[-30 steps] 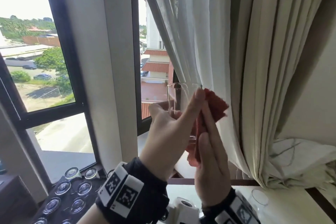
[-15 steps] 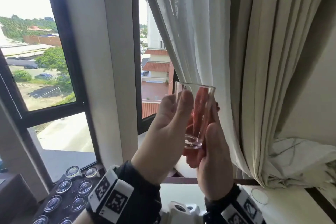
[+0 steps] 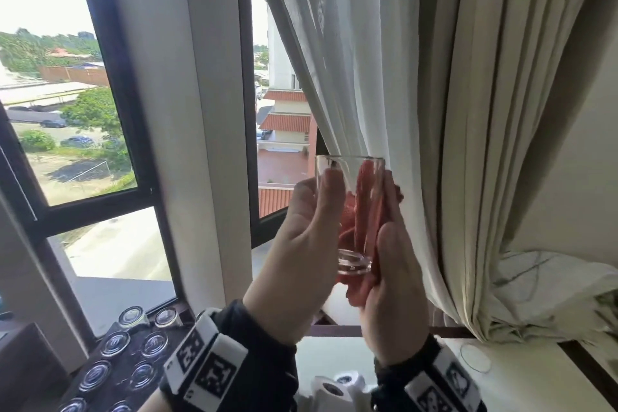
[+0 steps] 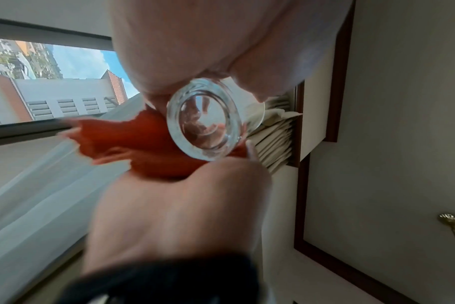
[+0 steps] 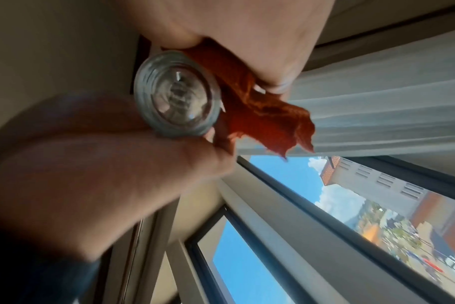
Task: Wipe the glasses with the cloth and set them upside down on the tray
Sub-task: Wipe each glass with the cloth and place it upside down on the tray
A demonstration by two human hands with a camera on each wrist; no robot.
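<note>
The left hand (image 3: 302, 244) grasps a clear glass (image 3: 351, 211), thumb on the near wall and fingers wrapped round the far side, up at chest height in front of the window. The right hand (image 3: 389, 281) stands flat against the glass's right side with a red cloth (image 3: 359, 207) sandwiched between its palm and the wall; its fingers run straight up along the glass, so it is pressing rather than clenching. From the left wrist view the thick round base (image 4: 204, 120) faces the wrist, with the cloth (image 4: 133, 142) bunched alongside it.

What matters for the next move is how the glass lies. Its long axis is upright, rim at the top and level, heavy base at the bottom, just above the heels of both hands. It has to end up the other way round, so I judge a half turn is still owed before it can be set down.

The tray (image 3: 123, 365) sits low and to the left, below the window sill, well apart from the raised hands. Several glasses (image 3: 115, 343) already stand on it base-up in rows. The left hand is the nearer one to it and already carries the glass, so it looks the natural hand to tip it over and lower it, while the right hand keeps the cloth. To the right, curtains (image 3: 434, 110) hang close beside the right hand's knuckles.
</note>
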